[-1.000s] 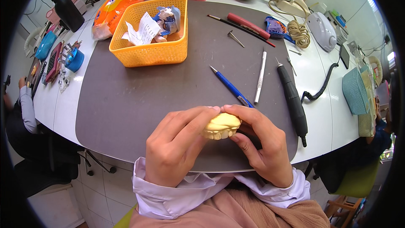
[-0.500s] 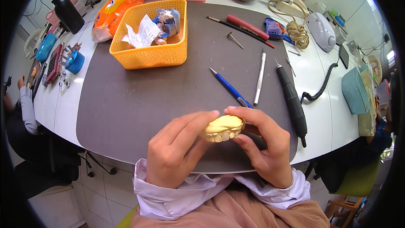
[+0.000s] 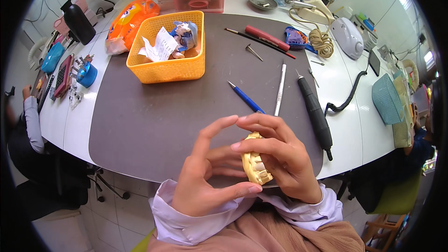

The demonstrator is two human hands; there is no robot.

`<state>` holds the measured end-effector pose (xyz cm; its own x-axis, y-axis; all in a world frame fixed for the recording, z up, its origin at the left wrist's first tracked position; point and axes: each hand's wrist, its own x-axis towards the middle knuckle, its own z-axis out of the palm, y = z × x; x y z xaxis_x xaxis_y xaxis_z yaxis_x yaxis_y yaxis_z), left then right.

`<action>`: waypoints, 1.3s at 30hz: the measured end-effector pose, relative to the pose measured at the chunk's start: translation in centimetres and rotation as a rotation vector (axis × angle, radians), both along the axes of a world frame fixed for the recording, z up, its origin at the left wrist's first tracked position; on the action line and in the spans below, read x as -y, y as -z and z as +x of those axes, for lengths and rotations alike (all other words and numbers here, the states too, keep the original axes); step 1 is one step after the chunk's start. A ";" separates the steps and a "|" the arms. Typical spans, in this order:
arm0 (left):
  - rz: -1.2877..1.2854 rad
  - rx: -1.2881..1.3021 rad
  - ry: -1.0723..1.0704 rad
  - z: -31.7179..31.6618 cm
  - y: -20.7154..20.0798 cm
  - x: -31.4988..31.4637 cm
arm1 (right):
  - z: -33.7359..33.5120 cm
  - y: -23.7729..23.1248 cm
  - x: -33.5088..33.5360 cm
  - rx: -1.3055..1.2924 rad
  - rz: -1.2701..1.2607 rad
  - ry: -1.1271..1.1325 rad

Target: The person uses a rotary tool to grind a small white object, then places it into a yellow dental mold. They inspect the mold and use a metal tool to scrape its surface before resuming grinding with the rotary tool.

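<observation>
A yellow dental cast with a row of teeth stands tilted on its end, above the near edge of the grey mat. My right hand is closed around it, its fingers over the far side and top. Beside it my left hand is spread in a wide curve, the thumb tip at the cast's lower end and the index finger raised near my right fingertips. Whether the other left fingers touch the cast is hard to see. Just beyond my hands lie a blue mechanical pencil and a white-handled knife.
On the grey mat an orange basket holds crumpled paper. A black rotary handpiece with a coiled cord lies to the right. Brushes, a red-handled tool and a nail-like pin lie farther back. Other people sit at both sides.
The cast has turned from lying level between both hands to standing on end. My right hand now wraps it, while my left fingers have spread away. The view has shifted slightly.
</observation>
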<state>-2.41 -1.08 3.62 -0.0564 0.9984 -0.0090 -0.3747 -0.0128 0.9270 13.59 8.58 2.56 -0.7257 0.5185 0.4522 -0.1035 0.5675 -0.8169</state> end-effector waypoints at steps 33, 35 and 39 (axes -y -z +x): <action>0.077 -0.474 -0.502 1.0 1.5 0.7 | -0.5 -0.2 2.0 -0.008 -0.030 0.188; 0.086 -0.638 -0.513 0.5 1.2 0.7 | -0.4 -0.5 2.0 0.015 -0.066 0.168; 0.236 -0.902 -0.507 -1.3 1.6 0.2 | -0.3 -0.5 1.6 0.011 -0.002 0.140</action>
<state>-3.67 -1.24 2.03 -0.3555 0.8273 0.4350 0.5501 -0.1911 0.8130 13.24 6.96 3.03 -0.6512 0.6158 0.4435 -0.0149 0.5740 -0.8188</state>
